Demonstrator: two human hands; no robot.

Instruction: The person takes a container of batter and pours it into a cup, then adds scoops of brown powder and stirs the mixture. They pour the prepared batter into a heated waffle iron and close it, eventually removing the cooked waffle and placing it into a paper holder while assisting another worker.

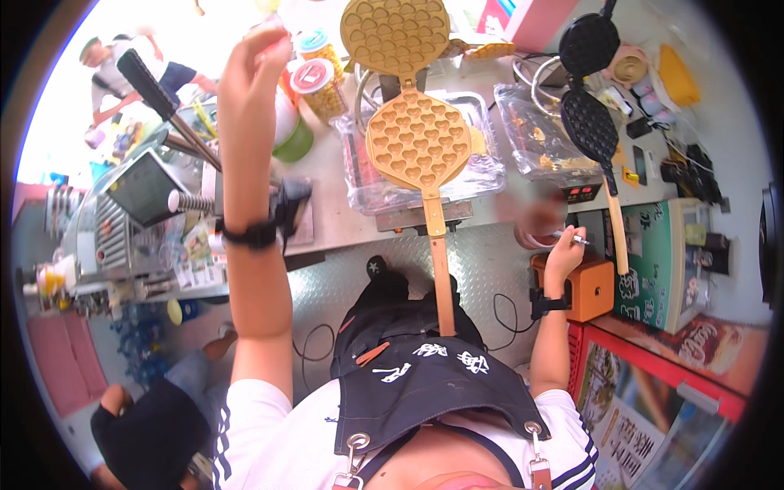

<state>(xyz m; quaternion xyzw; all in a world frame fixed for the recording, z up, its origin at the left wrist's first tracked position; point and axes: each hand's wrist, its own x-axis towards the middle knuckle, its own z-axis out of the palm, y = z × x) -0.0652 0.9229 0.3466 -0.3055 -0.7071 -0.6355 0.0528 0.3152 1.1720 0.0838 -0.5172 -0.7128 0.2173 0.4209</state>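
My left hand (254, 58) is raised at the upper left, beside lidded plastic jars (318, 79) of yellow pieces. Its fingers are curled and washed out by light, so whether it holds anything cannot be told. My right hand (566, 245) grips a thin metal handle (579, 239) at the right, by a container (539, 223) partly blurred out. Between my arms a gold-coloured waffle pan (419, 141) with heart-shaped moulds lies unfolded, its upper plate (397, 33) tipped back and its wooden handle (441, 282) towards me. The moulds look bare.
A black waffle pan (589, 125) stands unfolded at the right over a film-covered tray (539, 138). Below it are an orange box (591, 288) and a red cabinet (661, 373). At the left are a roller grill (113, 236), a seated person (150, 435) and another person (122, 70) beyond the counter.
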